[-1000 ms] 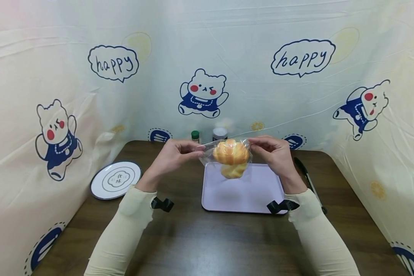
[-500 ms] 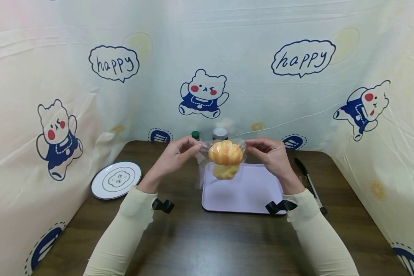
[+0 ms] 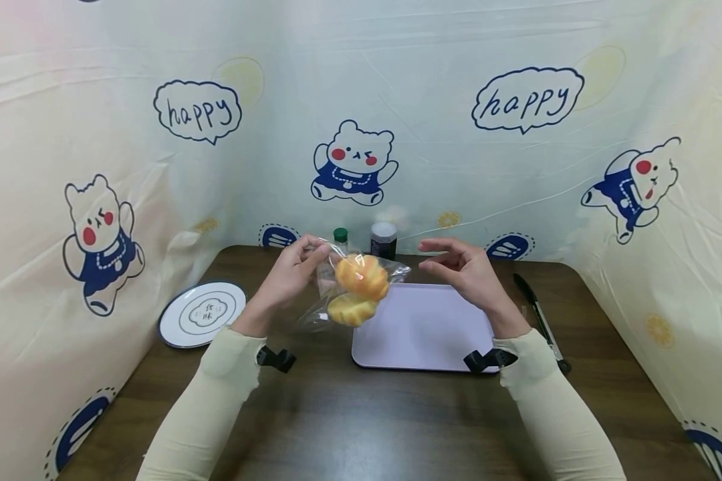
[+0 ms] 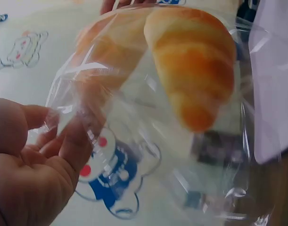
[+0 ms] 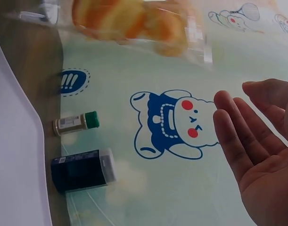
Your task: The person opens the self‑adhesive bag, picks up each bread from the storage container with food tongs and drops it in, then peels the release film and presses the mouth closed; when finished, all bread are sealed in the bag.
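A clear plastic bag (image 3: 317,316) with two golden bread rolls (image 3: 363,276) in it hangs above the table, over the left edge of a lilac tray (image 3: 424,334). My left hand (image 3: 293,270) pinches the bag's upper edge between thumb and fingers. In the left wrist view, one roll (image 4: 193,61) shows up close through the film, beside the left hand (image 4: 40,165). To the right of the bag, my right hand (image 3: 463,274) is held in the air, thumb and fingers apart. The right wrist view shows that hand (image 5: 261,150) holding nothing.
A white plate (image 3: 203,314) with a dark rim lies at the left. Behind the tray stand a green-capped bottle (image 3: 340,236) and a dark jar (image 3: 384,242) with a pale lid. Black-tipped tongs (image 3: 543,324) lie at the right. A printed curtain surrounds the table.
My right hand has let go of the bag and its fingers have spread. The bag with the rolls has swung left and tilted, hanging from the left hand.
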`<state>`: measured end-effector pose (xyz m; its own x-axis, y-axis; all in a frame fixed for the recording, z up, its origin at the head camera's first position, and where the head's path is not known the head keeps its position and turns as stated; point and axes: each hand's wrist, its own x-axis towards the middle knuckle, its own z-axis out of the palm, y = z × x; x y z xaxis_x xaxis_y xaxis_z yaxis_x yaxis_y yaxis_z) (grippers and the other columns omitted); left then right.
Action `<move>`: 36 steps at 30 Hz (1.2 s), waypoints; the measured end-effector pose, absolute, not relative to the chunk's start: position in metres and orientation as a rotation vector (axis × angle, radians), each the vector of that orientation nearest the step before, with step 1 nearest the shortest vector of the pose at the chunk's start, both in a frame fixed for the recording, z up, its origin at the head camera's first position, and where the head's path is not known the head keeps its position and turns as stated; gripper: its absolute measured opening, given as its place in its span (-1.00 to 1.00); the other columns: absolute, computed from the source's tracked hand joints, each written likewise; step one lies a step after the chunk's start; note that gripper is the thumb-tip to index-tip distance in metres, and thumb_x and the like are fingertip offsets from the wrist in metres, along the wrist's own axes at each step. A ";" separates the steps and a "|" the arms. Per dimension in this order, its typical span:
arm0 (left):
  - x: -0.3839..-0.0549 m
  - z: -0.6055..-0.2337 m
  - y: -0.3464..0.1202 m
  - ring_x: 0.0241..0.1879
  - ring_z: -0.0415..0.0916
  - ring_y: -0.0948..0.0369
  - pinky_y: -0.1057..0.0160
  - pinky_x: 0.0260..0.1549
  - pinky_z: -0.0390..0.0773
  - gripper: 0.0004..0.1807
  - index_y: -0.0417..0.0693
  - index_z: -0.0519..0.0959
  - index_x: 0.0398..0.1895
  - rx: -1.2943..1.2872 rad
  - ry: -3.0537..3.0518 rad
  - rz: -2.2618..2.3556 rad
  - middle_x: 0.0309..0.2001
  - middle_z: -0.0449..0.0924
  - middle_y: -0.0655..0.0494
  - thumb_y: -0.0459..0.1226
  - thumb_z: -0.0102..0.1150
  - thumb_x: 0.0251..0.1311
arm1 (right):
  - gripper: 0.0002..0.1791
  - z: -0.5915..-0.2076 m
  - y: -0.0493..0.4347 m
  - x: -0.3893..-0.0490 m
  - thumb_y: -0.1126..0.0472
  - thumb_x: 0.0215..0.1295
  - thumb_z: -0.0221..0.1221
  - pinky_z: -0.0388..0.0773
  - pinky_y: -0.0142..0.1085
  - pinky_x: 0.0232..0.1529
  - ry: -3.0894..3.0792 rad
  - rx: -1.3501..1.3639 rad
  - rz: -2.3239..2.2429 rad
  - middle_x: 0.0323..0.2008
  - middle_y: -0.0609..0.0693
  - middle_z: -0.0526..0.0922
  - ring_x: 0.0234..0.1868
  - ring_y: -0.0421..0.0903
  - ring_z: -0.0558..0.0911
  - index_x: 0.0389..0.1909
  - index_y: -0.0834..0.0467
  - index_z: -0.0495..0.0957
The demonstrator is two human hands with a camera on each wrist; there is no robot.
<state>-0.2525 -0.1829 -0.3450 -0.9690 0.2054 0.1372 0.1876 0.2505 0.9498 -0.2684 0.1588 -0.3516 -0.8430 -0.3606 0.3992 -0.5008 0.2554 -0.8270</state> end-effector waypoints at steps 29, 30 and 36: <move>-0.300 -0.442 -0.252 -0.45 0.60 0.26 0.31 -0.39 0.71 -0.56 -0.35 0.30 0.25 -0.204 2.449 1.604 -0.28 0.56 -0.02 -0.16 -0.24 0.57 | -0.63 -0.357 0.175 -0.272 0.14 0.41 0.20 0.66 -0.32 -0.02 -2.525 0.840 1.542 0.05 0.10 0.70 -0.05 0.00 0.73 0.19 0.14 0.56; -0.300 -0.443 -0.253 -0.45 0.61 0.26 0.31 -0.38 0.71 -0.56 -0.36 0.28 0.27 -0.201 2.446 1.599 -0.27 0.57 -0.03 -0.17 -0.26 0.57 | -0.63 -0.357 0.176 -0.273 0.13 0.41 0.21 0.66 -0.31 -0.01 -2.542 0.827 1.528 0.04 0.08 0.70 -0.03 0.01 0.72 0.18 0.12 0.57; -0.301 -0.444 -0.256 -0.37 0.66 0.24 0.27 -0.31 0.72 -0.53 -0.35 0.25 0.34 -0.213 2.438 1.544 -0.14 0.65 -0.14 -0.17 -0.30 0.59 | -0.65 -0.357 0.185 -0.275 0.06 0.41 0.21 0.64 -0.13 0.07 -2.653 0.742 1.409 0.10 0.04 0.68 0.05 -0.04 0.69 0.16 0.04 0.59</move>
<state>-0.3010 -0.2564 -0.4436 -0.9587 0.0089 -0.2843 -0.2533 0.4285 0.8673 -0.2751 0.1848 -0.3565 -0.8839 -0.3893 0.2593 -0.4328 0.4706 -0.7689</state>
